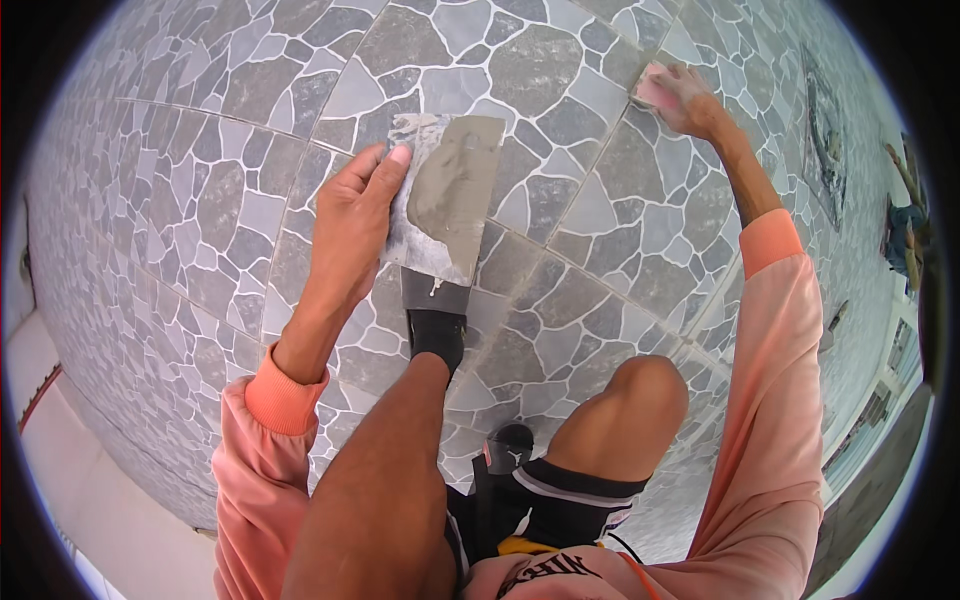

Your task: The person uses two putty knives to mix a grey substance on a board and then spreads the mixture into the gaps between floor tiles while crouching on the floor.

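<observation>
My left hand (pixel 362 205) grips the left edge of a flat, roughly square plate (pixel 412 245), thumb on top. A thick layer of wet grey grout (pixel 458 185) covers much of its right side; pale smears mark the rest. Further off to the right, my right hand (pixel 686 103) is stretched out and closed around a small pink, flat-edged spreader (pixel 655 88). Its edge is at a joint between the stone-patterned tiles (pixel 540 65); whether it presses on the tile I cannot tell. Grey residue coats the fingers of that hand.
I squat with my left foot in a dark sandal (pixel 434 292) just below the plate and my other sandal (pixel 508 447) further back. A dark, wet-looking patch (pixel 824 130) lies on the tiles at right. Another person (pixel 908 235) is at the far right edge.
</observation>
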The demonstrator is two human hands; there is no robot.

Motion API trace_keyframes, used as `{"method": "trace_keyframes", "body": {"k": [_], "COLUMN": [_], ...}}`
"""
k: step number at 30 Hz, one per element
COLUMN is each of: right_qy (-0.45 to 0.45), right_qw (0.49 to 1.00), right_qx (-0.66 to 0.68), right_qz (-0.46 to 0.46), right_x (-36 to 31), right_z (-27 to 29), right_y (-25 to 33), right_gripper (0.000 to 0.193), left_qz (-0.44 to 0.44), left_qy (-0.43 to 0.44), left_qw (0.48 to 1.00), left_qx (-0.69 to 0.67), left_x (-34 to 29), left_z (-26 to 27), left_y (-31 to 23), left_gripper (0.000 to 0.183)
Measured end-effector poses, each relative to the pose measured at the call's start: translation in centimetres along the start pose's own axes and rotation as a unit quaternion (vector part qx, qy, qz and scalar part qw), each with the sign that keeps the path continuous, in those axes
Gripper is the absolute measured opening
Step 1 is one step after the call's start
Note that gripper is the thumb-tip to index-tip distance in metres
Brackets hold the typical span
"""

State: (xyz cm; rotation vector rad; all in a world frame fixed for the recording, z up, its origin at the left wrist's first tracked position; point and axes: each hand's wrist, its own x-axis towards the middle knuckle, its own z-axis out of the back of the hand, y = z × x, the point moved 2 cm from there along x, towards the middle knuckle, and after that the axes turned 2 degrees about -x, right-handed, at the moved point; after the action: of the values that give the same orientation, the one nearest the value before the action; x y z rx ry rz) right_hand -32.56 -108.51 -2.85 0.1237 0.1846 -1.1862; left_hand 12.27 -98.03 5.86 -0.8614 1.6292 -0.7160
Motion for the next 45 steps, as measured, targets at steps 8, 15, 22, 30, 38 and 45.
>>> {"method": "trace_keyframes", "body": {"k": [8, 15, 22, 30, 38, 45], "right_qy": [0.070, 0.128, -0.033, -0.084, -0.045, 0.024], "right_qw": [0.993, 0.987, 0.999, 0.994, 0.997, 0.998], "right_qx": [-0.090, -0.100, -0.023, 0.044, 0.043, 0.044], "right_qz": [0.009, -0.014, 0.015, 0.044, 0.046, 0.044], "right_x": [-1.4, -3.4, -5.8, -8.2, -10.5, -11.1], "right_z": [-0.2, -1.3, -2.0, -2.7, -2.9, -1.7], "right_y": [4.5, 5.7, 10.1, 13.8, 16.8, 19.1], "right_gripper": [0.046, 0.043, 0.042, 0.042, 0.040, 0.047], "left_qz": [0.010, 0.012, 0.007, 0.006, -0.006, 0.001], "left_qy": [0.000, 0.017, 0.022, 0.018, 0.034, 0.038], "left_qw": [1.000, 1.000, 1.000, 1.000, 0.999, 0.999], "left_qx": [0.003, -0.008, -0.017, -0.022, -0.018, -0.030], "left_x": [0.0, 0.1, 0.2, 0.4, 0.8, 0.8], "left_z": [-0.5, -1.7, -2.6, -3.4, -3.7, -3.8], "left_y": [0.3, 0.2, 0.5, 0.7, 1.1, 1.5], "left_gripper": [0.029, 0.030, 0.030, 0.029, 0.028, 0.029]}}
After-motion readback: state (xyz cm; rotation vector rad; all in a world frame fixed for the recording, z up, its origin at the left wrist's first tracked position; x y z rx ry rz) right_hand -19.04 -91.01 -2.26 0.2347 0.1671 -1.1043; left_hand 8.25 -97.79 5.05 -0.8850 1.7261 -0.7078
